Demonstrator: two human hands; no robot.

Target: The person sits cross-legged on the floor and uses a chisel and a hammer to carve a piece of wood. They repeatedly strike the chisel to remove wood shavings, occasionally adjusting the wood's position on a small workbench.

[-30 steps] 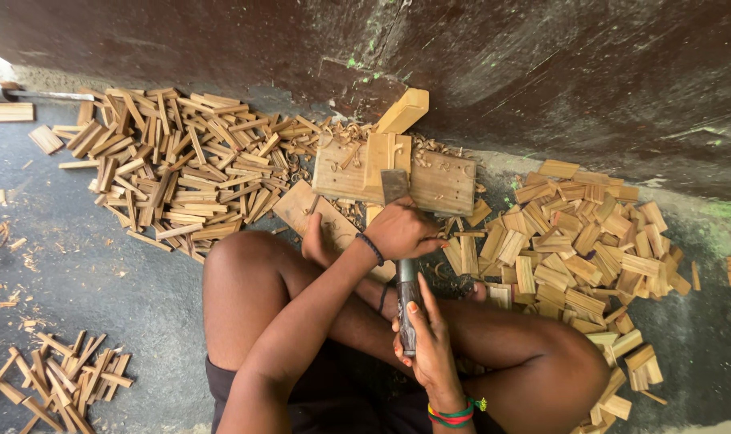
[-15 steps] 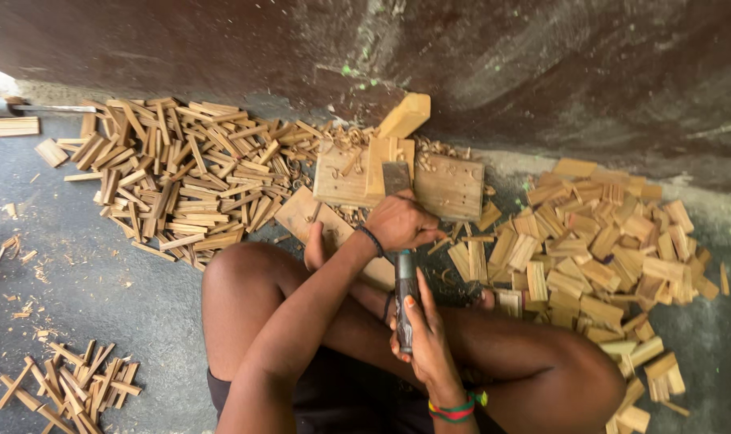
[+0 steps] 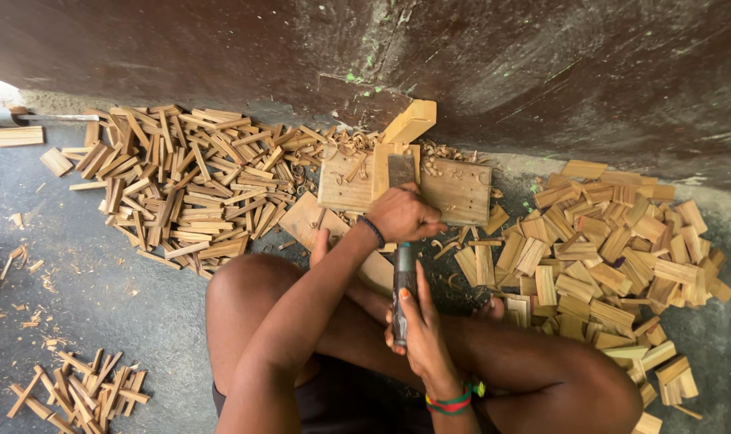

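1. The left hand (image 3: 403,214) has slid slightly up the chisel (image 3: 402,241) toward the board (image 3: 458,191).
2. It is closed over the chisel's upper end.
3. The right hand (image 3: 418,321) wraps the handle.
4. The board lies on the floor (image 3: 100,281) between two heaps of wood pieces (image 3: 188,185).

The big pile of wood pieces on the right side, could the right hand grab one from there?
Probably yes. The pile of wood blocks lies open beside the knee, nothing between. But the right hand is gripping the tool handle, so it must let go first.
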